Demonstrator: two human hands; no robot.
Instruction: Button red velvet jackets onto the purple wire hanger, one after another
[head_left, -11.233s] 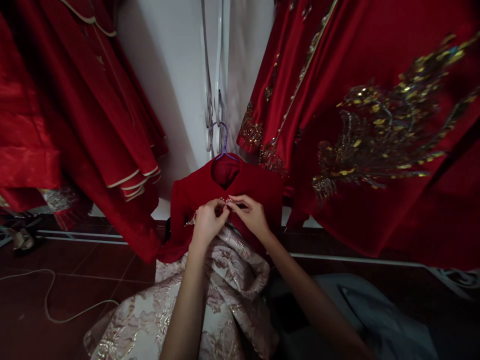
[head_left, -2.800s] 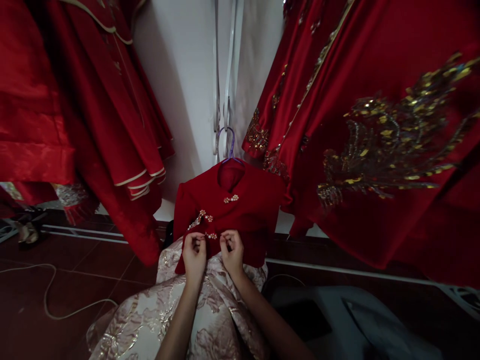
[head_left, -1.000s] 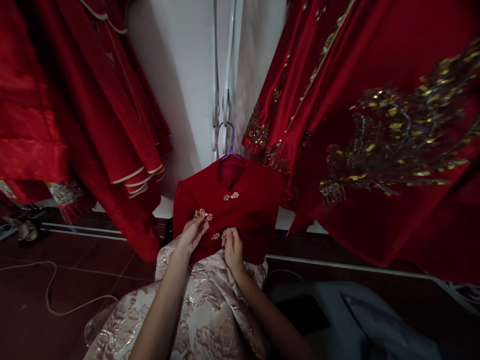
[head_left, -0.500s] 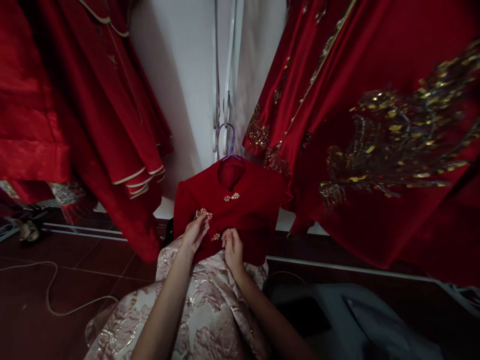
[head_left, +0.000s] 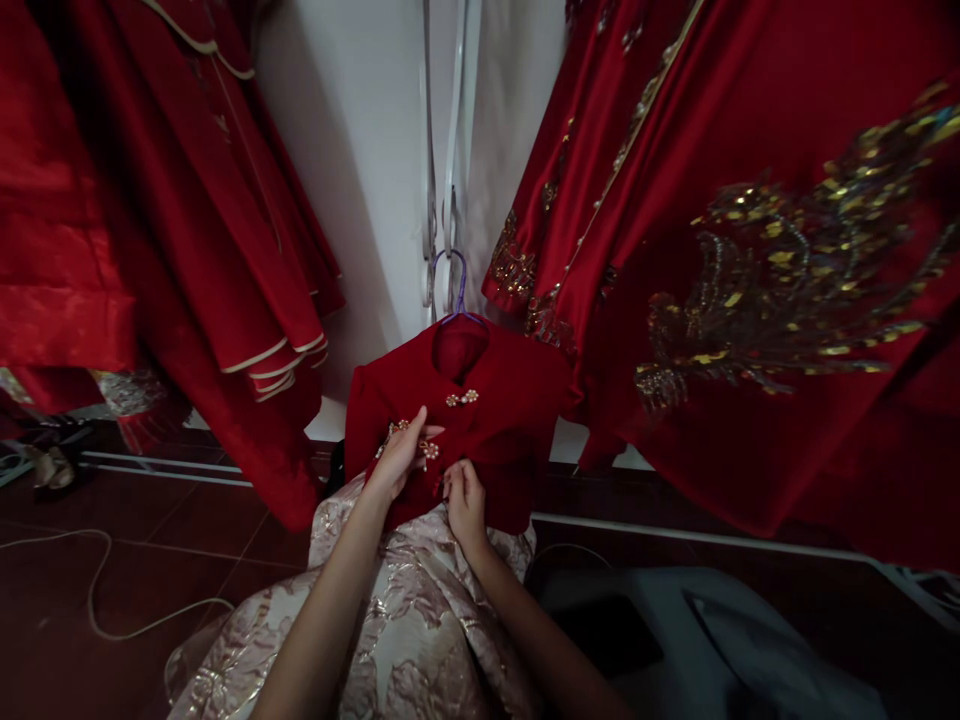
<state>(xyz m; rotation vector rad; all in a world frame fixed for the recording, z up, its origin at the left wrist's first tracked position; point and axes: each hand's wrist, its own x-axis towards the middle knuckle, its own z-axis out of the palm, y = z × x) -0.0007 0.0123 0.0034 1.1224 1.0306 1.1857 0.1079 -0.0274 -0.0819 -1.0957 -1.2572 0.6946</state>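
Observation:
A red jacket [head_left: 517, 390] with a round neck hangs on a purple wire hanger [head_left: 460, 285]. Beaded flower clasps run down its front, the top clasp [head_left: 462, 398] lying across the opening. My left hand [head_left: 401, 462] grips one front edge, thumb up, with the lower clasp [head_left: 429, 451] by its fingertips. Close beside it, my right hand [head_left: 465, 492] is closed in a pinch on the other front edge near the hem; a small red bit shows by its fingertips. Below the jacket hangs a pale pink and silver brocade skirt [head_left: 420, 620].
Red garments [head_left: 247, 260] hang on the left, and a red garment with gold sequins [head_left: 787, 270] on the right. White metal rails [head_left: 660, 537] run low above the dark tiled floor [head_left: 195, 510]. A grey plastic object [head_left: 705, 630] stands at lower right; a white cable [head_left: 97, 580] lies left.
My left hand has lifted and turned the jacket's front edge, bringing the lower clasp up beside its fingers. My right hand stays at nearly the same spot. The view shifts slightly.

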